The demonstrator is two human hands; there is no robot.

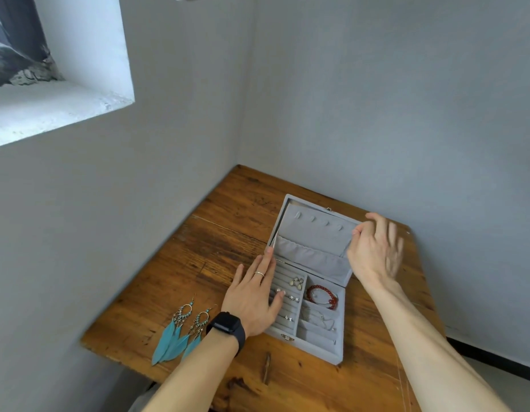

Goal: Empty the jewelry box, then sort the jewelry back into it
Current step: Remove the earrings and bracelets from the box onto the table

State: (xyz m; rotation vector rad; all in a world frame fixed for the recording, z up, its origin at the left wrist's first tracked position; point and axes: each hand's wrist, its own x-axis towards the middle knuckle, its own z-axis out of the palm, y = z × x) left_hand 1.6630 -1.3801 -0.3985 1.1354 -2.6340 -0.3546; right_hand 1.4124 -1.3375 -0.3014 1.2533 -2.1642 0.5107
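The box (pixel 312 350) sits open on the wooden surface (pixel 228 209) near the wall corner, its lid (pixel 314 233) tilted back. Inside are small rings (pixel 296 282) in the left rolls, a red bracelet (pixel 321 295) in the upper right compartment and a thin chain (pixel 323 318) below it.

The left hand (pixel 252 298) lies flat on the box's left edge, fingers straight and released over the rolls. The right hand (pixel 373 251) is at the lid's right edge, thumb and forefinger close together, but it is blurred and I cannot tell whether it grips the lid.

A pair of blue feather earrings (pixel 180 331) lies on the surface left of the box.

Emptying looks barely begun: only the earrings are out, the rest must come out, and sorting is not yet started.
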